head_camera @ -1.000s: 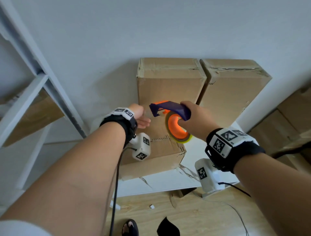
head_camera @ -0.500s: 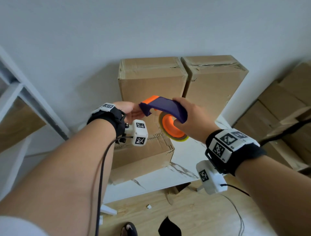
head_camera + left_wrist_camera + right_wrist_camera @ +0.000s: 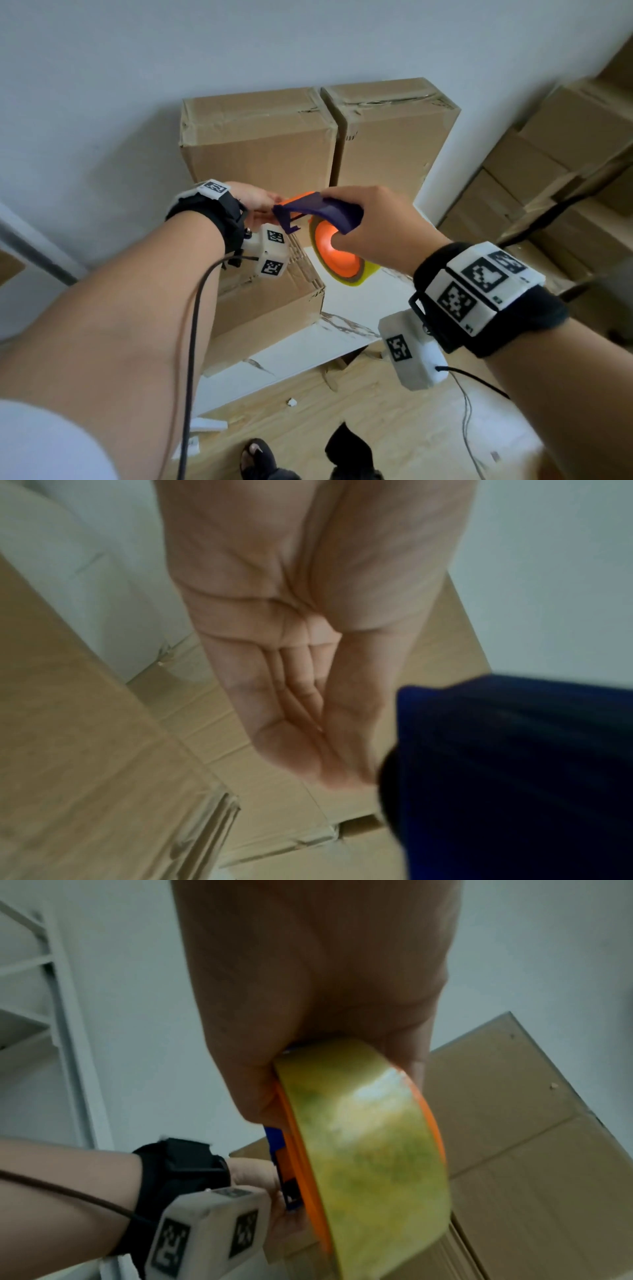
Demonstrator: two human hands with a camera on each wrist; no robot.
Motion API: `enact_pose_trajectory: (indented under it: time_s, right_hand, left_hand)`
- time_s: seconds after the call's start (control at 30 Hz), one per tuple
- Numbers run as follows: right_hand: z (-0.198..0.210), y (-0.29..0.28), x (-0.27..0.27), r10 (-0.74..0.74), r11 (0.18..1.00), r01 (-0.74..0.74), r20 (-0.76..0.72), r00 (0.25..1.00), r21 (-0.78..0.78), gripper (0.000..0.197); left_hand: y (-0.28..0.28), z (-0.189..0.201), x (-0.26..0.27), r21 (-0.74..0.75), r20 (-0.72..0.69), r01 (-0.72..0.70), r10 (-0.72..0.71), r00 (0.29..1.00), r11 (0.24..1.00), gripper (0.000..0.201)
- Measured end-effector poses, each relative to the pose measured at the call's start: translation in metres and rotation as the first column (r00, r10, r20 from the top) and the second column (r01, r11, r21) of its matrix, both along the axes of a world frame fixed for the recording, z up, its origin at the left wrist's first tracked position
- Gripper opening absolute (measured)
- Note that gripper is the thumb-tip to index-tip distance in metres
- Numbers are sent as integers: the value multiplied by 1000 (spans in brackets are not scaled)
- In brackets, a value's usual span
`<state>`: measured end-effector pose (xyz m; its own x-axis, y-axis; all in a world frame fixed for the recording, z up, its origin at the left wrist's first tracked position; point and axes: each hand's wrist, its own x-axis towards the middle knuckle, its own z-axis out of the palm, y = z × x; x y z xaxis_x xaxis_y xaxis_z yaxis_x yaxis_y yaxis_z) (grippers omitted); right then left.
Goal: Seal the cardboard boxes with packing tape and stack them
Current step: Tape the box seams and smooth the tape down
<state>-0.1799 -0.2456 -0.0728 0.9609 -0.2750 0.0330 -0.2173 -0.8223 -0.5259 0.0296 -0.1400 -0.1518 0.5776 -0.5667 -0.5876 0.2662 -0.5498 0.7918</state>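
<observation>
My right hand (image 3: 373, 222) grips the purple handle of a tape dispenser (image 3: 322, 212) with an orange spool and a yellowish tape roll (image 3: 369, 1145). It holds the dispenser in the air above the near end of the left cardboard box (image 3: 257, 144). My left hand (image 3: 269, 205) reaches to the dispenser's front end. Its fingers (image 3: 301, 696) are straight, with the thumb lying along them beside the dark blue dispenser (image 3: 514, 764). I see no tape between them. A second cardboard box (image 3: 387, 137) stands against the first one's right side.
Both boxes sit on a white marbled table (image 3: 308, 349) against a pale wall. More cardboard boxes (image 3: 548, 171) are piled at the right. A white shelf frame (image 3: 65, 1042) stands at the left. Below lies a wooden floor (image 3: 394, 428) with cables and my foot.
The dispenser has lifted off the box top and tilted, its front end toward my left hand. My left fingers have come up to that front end. My head has shifted.
</observation>
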Motion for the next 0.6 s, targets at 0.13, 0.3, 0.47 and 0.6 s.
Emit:
enact_pose_trajectory:
  time_s: [0.13,0.3,0.47,0.6]
  right_hand:
    - [7,-5,-11,77,996,-83,-146,986,-30,47]
    - [-5,-5,-20,84,994,-98,-251,964,-46,41]
    - [-25,0,-16,60,996,-79,-297,953,-52,38]
    - [-31,4,-10,50,997,-66,-315,948,-42,30]
  left_hand:
    - [2,-2,8,49,142,-103,95,985,993,16]
    - [-6,-14,-4,79,361,-23,-7,933,997,15]
    - [-18,-23,-3,205,519,92,-188,834,974,17]
    - [-20,-29,0,227,531,127,-232,815,966,18]
